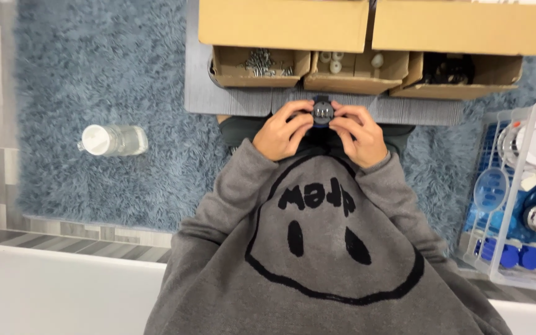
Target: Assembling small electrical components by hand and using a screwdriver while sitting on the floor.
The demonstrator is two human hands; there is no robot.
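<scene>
Fingers (294, 111) of both hands grip a small round black part (322, 113), its edges hidden.

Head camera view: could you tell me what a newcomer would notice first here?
Both hands, the left hand and right hand, pinch a small round dark part at the centre, above a grey sweatshirt. Behind them, three open cardboard boxes sit on a low grey table; a clear plastic bottle lies on the blue rug at left.

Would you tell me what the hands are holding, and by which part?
Both hands, left and right, hold a small round dark part by its sides, fingertips on its rim.
</scene>
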